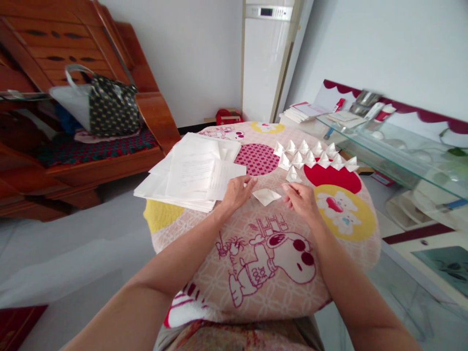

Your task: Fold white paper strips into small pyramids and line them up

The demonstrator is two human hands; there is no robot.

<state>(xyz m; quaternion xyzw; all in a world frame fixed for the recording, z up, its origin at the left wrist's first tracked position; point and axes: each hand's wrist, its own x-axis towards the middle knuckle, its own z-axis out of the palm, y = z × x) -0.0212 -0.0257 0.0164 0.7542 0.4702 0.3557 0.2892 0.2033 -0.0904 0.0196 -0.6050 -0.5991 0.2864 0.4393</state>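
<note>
A small folded white paper [266, 196] lies on the patterned tablecloth between my hands, with pointed left and right ends. My left hand [237, 193] is closed, thumb and fingers together, just left of the paper's tip and beside the paper stack. On the paper's other side, my right hand [300, 199] has its fingers curled and pressed together near the right tip. Neither hand shows anything in its fingers. Behind them, several folded white paper shapes [310, 160] stand in rows, with one single shape [293, 175] nearer to me.
Loose white sheets [193, 168] are stacked at the table's left. The round table's cloth [270, 292] has cartoon prints. At the right stands a glass shelf [402, 156] with cups and papers. A wooden bench [106, 165] with bags is at the left.
</note>
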